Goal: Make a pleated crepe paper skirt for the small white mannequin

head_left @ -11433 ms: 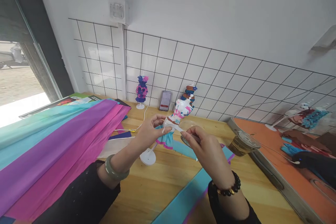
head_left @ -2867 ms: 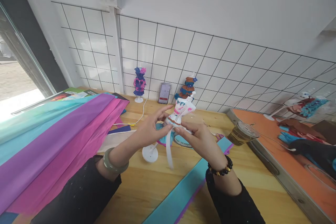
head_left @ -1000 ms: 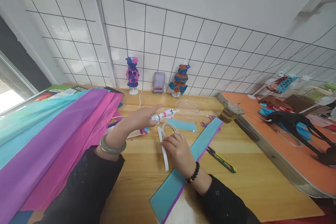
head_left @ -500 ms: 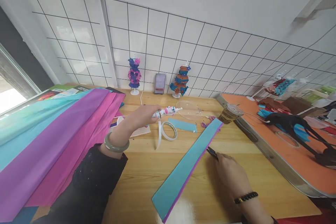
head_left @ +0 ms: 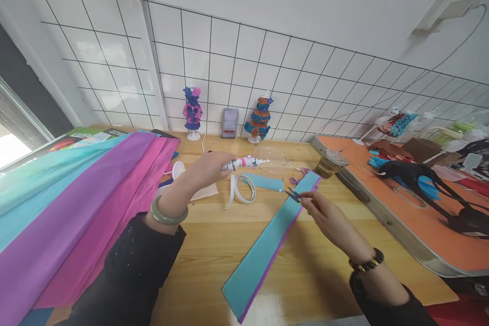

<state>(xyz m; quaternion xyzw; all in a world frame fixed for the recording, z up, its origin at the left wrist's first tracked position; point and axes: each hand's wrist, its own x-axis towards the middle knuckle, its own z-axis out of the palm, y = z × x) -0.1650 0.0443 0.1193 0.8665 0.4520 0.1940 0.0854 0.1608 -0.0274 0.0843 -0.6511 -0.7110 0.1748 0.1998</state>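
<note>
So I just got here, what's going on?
A person has a small mannequin, tipped sideways, in their left grip. Their right grip has small snips, pointed inward over a long blue strip on the wooden table. A roll of white tape, with a loose end out, sits between the two.

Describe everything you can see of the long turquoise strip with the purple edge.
The long turquoise strip with the purple edge looks like smooth, plain fabric or a similar thin sheet. Purple shows along the long side nearer the right hand. The strip lies slantwise on the pale wooden table, spread straight, its far end close to the lidded clear plastic cup of brown liquid. In the picture, the slim dark-bladed snips in that hand cross its upper part; whether they touch it is unclear.
</note>
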